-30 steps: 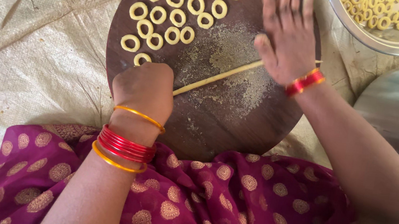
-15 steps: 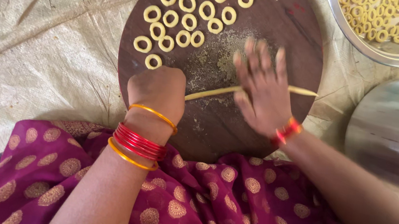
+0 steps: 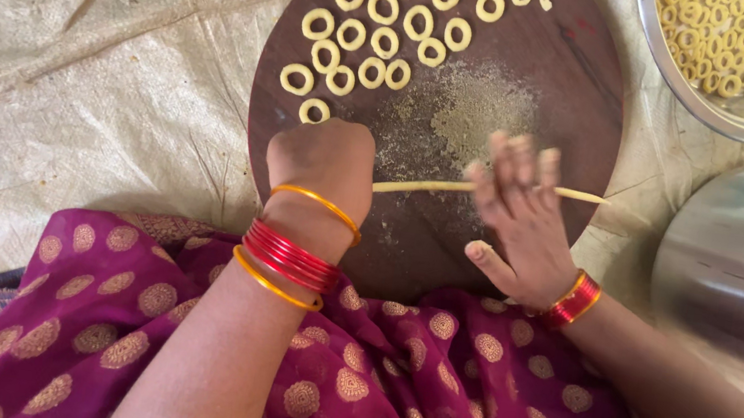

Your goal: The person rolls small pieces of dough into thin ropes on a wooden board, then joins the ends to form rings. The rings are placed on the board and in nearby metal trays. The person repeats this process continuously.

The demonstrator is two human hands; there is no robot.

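While the left hand (image 3: 320, 160) pinches one end in a closed grip, the flat, spread right hand (image 3: 515, 223) presses the dough rope (image 3: 420, 184) mid-board (image 3: 566, 91); it looks soft, light, easily torn, best handled at its ends.

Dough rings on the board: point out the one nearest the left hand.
The dough ring at the bottom of the cluster, just above the left hand; all the others lie farther up the round wooden board.
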